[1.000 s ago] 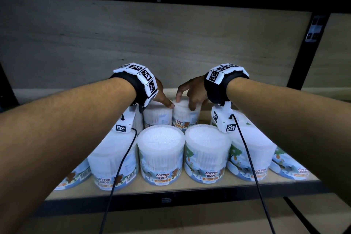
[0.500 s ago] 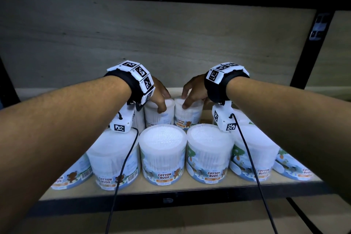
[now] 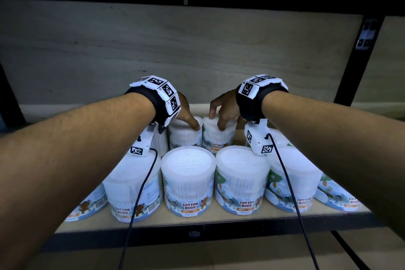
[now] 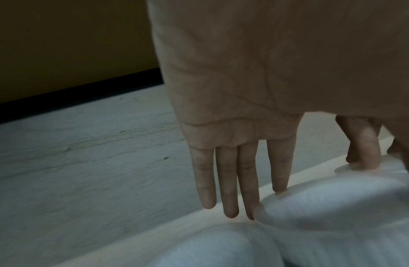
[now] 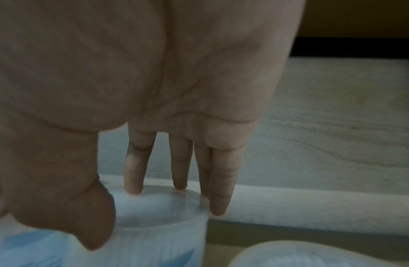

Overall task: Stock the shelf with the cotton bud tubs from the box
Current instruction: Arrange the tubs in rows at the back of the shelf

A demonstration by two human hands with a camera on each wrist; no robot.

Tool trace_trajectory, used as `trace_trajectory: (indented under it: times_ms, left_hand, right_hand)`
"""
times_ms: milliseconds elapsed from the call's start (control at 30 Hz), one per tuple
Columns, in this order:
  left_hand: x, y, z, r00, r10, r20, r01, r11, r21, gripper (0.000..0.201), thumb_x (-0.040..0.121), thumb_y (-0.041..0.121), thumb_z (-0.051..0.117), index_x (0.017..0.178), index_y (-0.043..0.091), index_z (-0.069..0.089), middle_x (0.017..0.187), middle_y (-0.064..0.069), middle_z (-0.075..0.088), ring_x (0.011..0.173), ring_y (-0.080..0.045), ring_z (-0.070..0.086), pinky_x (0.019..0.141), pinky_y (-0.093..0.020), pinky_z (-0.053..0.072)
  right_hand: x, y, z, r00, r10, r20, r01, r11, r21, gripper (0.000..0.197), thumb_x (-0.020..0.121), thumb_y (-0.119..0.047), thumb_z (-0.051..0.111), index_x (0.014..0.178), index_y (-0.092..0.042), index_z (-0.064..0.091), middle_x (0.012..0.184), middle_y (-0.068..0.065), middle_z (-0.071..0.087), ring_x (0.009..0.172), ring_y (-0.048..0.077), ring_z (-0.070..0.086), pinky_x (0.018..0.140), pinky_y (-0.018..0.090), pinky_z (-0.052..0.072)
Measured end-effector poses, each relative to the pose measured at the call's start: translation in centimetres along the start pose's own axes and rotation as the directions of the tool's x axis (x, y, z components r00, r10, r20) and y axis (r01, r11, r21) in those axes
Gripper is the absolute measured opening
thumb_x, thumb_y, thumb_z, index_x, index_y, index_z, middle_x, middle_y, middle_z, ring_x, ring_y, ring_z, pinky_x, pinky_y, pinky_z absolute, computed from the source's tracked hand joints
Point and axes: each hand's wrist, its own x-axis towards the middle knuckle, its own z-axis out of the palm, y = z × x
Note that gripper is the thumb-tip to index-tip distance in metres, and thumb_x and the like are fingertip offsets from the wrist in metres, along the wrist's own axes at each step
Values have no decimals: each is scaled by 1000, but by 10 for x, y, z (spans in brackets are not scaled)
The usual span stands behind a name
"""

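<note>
Two white cotton bud tubs stand side by side in the back row of the shelf point(image 3: 241, 215). My left hand point(image 3: 188, 114) grips the left tub point(image 3: 185, 136) from above, thumb on the near rim. In the left wrist view its fingers point(image 4: 244, 180) reach straight down over the far edge of that tub point(image 4: 336, 207). My right hand point(image 3: 223, 112) holds the right tub point(image 3: 219, 138) the same way. In the right wrist view its fingertips point(image 5: 132, 187) sit on the far rim of the lid point(image 5: 158, 207) and the thumb lies against the near wall.
Several more tubs fill the front row point(image 3: 188, 182), right under my wrists. The wooden back panel point(image 3: 197, 50) stands close behind the back tubs. A black upright point(image 3: 355, 68) bounds the bay on the right. Bare board shows right of the held tub point(image 5: 313, 213).
Both hands stay on the same two back-row tubs. The left thumb has slid from the gap between the tubs onto its tub's lid.
</note>
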Motion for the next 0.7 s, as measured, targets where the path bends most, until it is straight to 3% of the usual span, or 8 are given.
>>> trace_trajectory:
  times_ms: [67,133,267,367,467,600,700]
  left_hand:
    - [11,-2,3,1000,20,-9,-20,1000,21,95,43,98,40,96,23,65,112,0,68,106,-23,60,101,-41,44]
    - [22,-3,5,999,19,-28,-17,999,50,103,35,100,37,96,24,69,107,1,70,103,-22,62,99,-41,46]
    - [30,-2,5,999,22,-29,-20,998,65,101,33,102,37,84,22,71,95,1,74,93,-20,65,94,-40,48]
    - [32,-3,6,999,10,-31,-8,998,60,110,30,104,37,93,23,76,97,2,75,94,-18,66,93,-38,48]
    - [19,1,3,1000,2,-23,-1,1000,22,106,33,99,40,100,23,73,105,2,72,100,-20,64,96,-39,47]
    - [4,4,1,1000,-8,-16,8,1000,-22,86,54,90,51,102,21,71,106,0,71,101,-21,64,95,-37,48]
    - [2,6,1,1000,-17,-2,17,1000,-22,94,42,91,49,105,25,70,108,3,71,102,-19,64,96,-37,47]
  right_hand:
    - [1,1,0,1000,-5,-3,5,1000,-31,50,80,-12,75,126,-24,59,119,2,57,94,19,53,74,29,54]
    - [2,1,-1,1000,-1,12,2,998,-58,51,78,-12,75,124,-26,59,123,1,58,95,19,55,65,23,49]
    - [3,2,-2,1000,1,30,1,997,-78,52,76,-11,75,122,-29,58,125,-1,59,99,20,55,65,22,48]
    - [3,4,-2,999,-1,32,4,997,-73,52,76,-11,74,122,-29,57,126,-1,58,102,21,55,74,26,51]
    - [2,4,-2,999,-12,37,15,996,-85,51,77,-12,73,122,-29,57,125,-1,58,101,21,55,79,28,50]
    - [-4,2,-3,999,-25,39,29,994,-103,51,78,-12,73,124,-27,57,121,-1,58,96,19,54,72,26,49]
    - [-10,2,-3,998,-31,46,36,994,-100,51,78,-11,73,124,-26,57,119,-1,58,81,14,53,63,24,48]
